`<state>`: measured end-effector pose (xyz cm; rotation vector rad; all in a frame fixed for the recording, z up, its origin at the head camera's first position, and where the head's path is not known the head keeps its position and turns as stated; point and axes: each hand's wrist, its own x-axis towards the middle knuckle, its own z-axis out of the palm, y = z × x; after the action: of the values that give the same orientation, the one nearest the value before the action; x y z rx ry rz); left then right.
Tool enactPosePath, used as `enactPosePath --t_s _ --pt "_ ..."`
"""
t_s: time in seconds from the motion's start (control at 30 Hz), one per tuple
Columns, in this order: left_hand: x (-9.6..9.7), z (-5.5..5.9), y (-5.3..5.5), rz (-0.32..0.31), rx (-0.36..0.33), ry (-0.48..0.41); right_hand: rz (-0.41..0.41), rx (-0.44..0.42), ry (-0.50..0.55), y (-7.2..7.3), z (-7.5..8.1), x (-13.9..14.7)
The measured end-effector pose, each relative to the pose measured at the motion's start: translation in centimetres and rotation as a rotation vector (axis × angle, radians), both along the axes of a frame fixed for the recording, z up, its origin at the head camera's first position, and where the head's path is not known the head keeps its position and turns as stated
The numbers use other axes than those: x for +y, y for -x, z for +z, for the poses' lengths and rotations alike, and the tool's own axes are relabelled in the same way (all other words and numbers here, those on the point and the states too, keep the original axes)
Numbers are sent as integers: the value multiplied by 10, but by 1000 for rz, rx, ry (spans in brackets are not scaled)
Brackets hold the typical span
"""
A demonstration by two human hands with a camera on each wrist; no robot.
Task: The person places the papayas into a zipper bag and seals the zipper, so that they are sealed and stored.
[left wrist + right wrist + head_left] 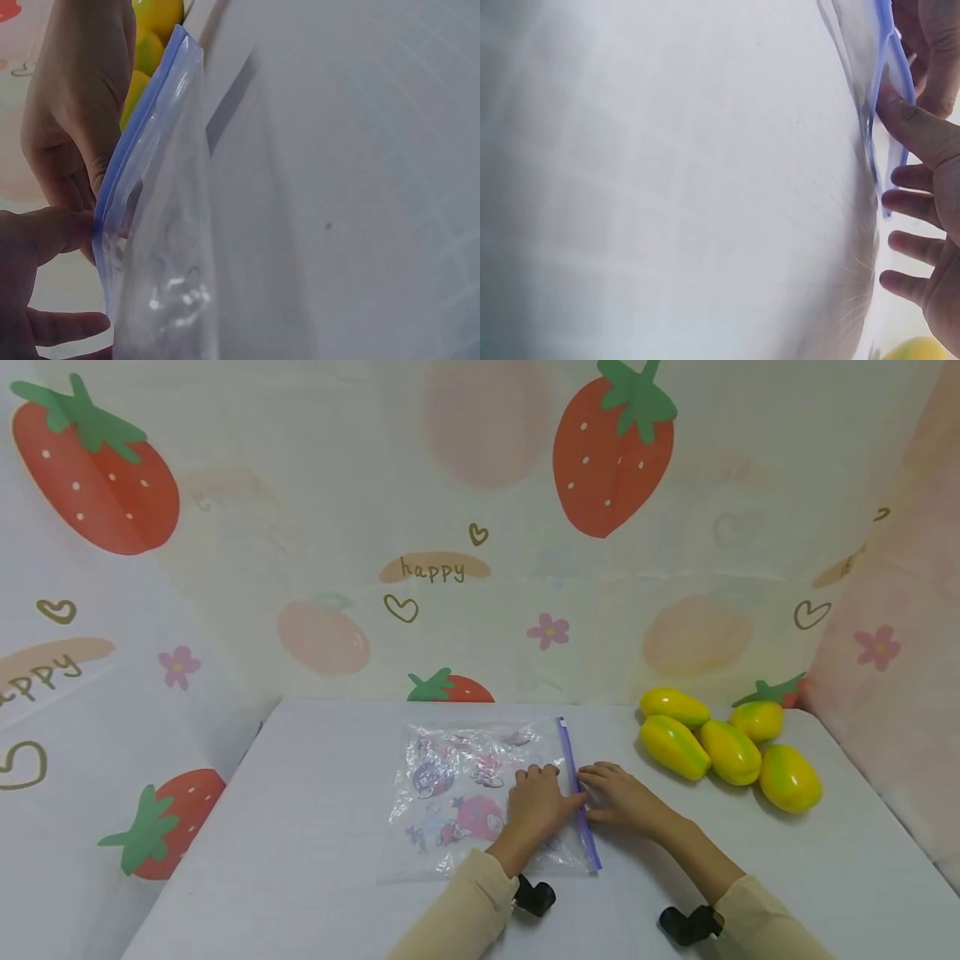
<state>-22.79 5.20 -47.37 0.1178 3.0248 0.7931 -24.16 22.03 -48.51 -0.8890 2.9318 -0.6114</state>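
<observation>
A clear plastic zip bag [457,785] with cartoon prints lies on the white table, its purple zip edge [573,777] to the right. My left hand [536,814] rests over the bag beside this edge, thumb reaching to the strip. In the left wrist view, that thumb [64,231] touches the strip, with other fingers apart below. My right hand [626,797] is at the strip's outer side. The right wrist view shows the strip parted, with the right thumb [907,120] in the gap and the other fingers straight and spread. The bag's interior is mostly hidden.
Several yellow-green mango-like fruits [731,752] lie together at the table's back right. Behind the table [300,827] hangs a strawberry-print cloth [517,535]. Black wrist cameras [536,897] are on both sleeves.
</observation>
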Motion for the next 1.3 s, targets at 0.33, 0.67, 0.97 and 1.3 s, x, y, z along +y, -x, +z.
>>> enactPosePath --t_s 0.33,0.67,0.97,1.3 --pt "-3 -4 3 1 17 -48 -6 -7 -19 -1 1 -5" --pt "-7 -5 3 -45 17 -43 31 5 -71 0 -1 -5" --pt "-15 -8 4 -140 109 -1 5 -41 -111 2 2 -9" --pt "-17 -10 6 -275 135 68 5 -30 -111 1 4 -10"
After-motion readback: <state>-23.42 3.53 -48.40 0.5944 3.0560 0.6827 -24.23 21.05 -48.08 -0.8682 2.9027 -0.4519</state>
